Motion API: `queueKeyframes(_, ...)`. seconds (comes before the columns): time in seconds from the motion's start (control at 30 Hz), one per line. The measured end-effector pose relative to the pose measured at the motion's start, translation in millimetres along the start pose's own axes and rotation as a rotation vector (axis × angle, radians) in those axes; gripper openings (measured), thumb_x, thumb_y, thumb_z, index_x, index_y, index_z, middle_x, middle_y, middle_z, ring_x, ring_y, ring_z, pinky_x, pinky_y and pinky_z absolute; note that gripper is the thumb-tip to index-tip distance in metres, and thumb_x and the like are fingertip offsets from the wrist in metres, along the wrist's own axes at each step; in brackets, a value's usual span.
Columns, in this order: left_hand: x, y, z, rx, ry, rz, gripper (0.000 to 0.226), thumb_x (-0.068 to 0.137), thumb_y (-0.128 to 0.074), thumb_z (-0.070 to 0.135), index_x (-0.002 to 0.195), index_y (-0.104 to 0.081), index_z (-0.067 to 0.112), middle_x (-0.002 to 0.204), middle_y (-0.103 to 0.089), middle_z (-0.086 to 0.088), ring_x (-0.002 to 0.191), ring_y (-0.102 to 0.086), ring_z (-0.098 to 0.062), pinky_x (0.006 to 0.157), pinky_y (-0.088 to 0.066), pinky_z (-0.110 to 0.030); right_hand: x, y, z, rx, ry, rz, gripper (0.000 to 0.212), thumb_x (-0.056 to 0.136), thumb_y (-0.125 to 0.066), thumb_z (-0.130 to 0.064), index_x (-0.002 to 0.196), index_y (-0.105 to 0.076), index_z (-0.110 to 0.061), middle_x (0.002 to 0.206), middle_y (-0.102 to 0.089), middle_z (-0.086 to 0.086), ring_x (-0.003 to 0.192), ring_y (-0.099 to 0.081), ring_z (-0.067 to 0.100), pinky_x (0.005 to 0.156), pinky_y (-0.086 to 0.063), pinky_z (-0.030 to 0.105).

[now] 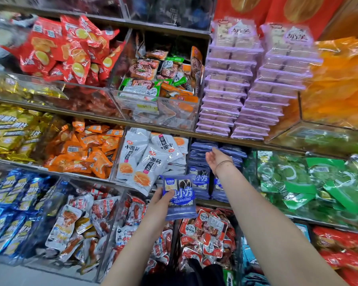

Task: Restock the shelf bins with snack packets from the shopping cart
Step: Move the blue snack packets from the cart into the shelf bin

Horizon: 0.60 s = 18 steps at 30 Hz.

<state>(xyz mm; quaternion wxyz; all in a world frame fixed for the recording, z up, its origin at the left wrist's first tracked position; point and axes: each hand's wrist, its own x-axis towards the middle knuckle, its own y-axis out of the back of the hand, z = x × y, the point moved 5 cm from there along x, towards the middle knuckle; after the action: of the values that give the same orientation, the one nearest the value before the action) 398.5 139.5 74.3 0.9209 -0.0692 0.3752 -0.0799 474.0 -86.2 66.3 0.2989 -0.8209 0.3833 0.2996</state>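
Our left hand (160, 200) grips the blue packet (180, 198) upright; the matching blue stack (198, 159) lies up-right, touching our relaxed, empty right hand (215, 159).

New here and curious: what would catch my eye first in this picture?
Two bare arms reach up the middle: the left hand holds a blue packet, the right hand stretches to the matching blue packets in their bin. Above right stand two tall lilac stacks; upper left, a heap of red packets.
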Motion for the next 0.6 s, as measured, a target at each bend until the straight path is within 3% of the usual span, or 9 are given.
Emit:
queueKeyframes(0.07,-0.7,1.6,1.8,0.003,-0.009,0.013,0.056,0.093,-0.059,0.033,0.144,-0.039,0.026,0.138,-0.054,0.001,0.128,-0.048,-0.022,0.109,-0.035,-0.054,6.0,-4.5,-4.2,-0.062,-0.020,0.055,0.010,0.091,-0.060,-0.013,0.094,-0.056,-0.004,0.070,-0.057,0.006,0.059,-0.058,0.013,0.042,-0.053,0.021)
queueKeyframes(0.17,0.2,2.4,1.7,0.002,-0.015,-0.004,0.039,0.094,-0.057,0.030,0.133,-0.049,0.027,0.117,-0.064,0.009,0.112,-0.056,-0.014,0.104,-0.039,-0.049,7.9,-5.3,-5.6,-0.095,-0.033,0.093,0.012,0.090,-0.061,-0.017,0.090,-0.055,-0.006,0.067,-0.055,0.006,0.046,-0.057,0.014,0.033,-0.048,0.020)
queueKeyframes(0.23,1.7,1.8,0.6,-0.001,-0.011,-0.018,0.023,0.095,-0.056,0.028,0.118,-0.055,0.031,0.100,-0.071,0.016,0.103,-0.061,-0.010,0.099,-0.043,-0.047,2.1,0.5,-3.3,-0.134,-0.028,0.061,0.019,0.089,-0.062,-0.022,0.100,-0.055,-0.007,0.067,-0.055,0.004,0.053,-0.055,0.013,0.038,-0.050,0.020)
queueKeyframes(0.33,0.7,-1.4,1.5,0.006,-0.030,-0.021,0.014,0.098,-0.053,0.024,0.095,-0.055,0.038,0.065,-0.068,0.028,0.064,-0.064,0.010,0.071,-0.045,-0.033,-18.3,17.7,9.9,-0.246,-0.005,-0.103,0.023,0.087,-0.064,-0.027,0.099,-0.054,-0.010,0.068,-0.055,0.002,0.057,-0.055,0.011,0.046,-0.051,0.020)
queueKeyframes(0.4,1.9,-5.4,2.1,0.030,-0.060,-0.027,0.014,0.098,-0.052,0.025,0.092,-0.057,0.037,0.070,-0.071,0.024,0.061,-0.064,0.011,0.068,-0.043,-0.030,-40.6,31.4,29.0,-0.421,0.006,-0.277,0.027,0.084,-0.064,-0.035,0.096,-0.056,-0.012,0.076,-0.057,0.002,0.060,-0.056,0.011,0.051,-0.050,0.019)
queueKeyframes(0.47,2.4,-11.5,3.2,0.044,-0.077,-0.033,0.011,0.097,-0.053,0.027,0.096,-0.060,0.036,0.090,-0.073,0.015,0.081,-0.067,-0.002,0.079,-0.047,-0.035,-65.5,45.6,53.3,-0.557,-0.029,-0.449,0.035,0.081,-0.064,-0.043,0.098,-0.060,-0.013,0.081,-0.060,0.002,0.066,-0.059,0.012,0.056,-0.050,0.021)
queueKeyframes(0.53,3.2,-19.1,3.5,0.040,-0.096,-0.038,0.012,0.097,-0.053,0.026,0.101,-0.062,0.033,0.101,-0.071,0.011,0.093,-0.065,-0.008,0.084,-0.047,-0.036,-89.1,58.4,73.6,-0.564,-0.086,-0.577,0.037,0.077,-0.067,-0.046,0.094,-0.063,-0.014,0.077,-0.063,-0.001,0.065,-0.059,0.012,0.058,-0.049,0.022)
queueKeyframes(0.6,3.8,-28.9,3.5,0.079,-0.140,-0.057,0.013,0.098,-0.051,0.025,0.104,-0.061,0.030,0.104,-0.070,0.009,0.095,-0.064,-0.008,0.085,-0.046,-0.034,-103.1,70.2,80.5,-0.525,-0.062,-0.593,0.039,0.073,-0.071,-0.040,0.099,-0.063,-0.012,0.073,-0.065,-0.004,0.062,-0.061,0.013,0.057,-0.049,0.022)
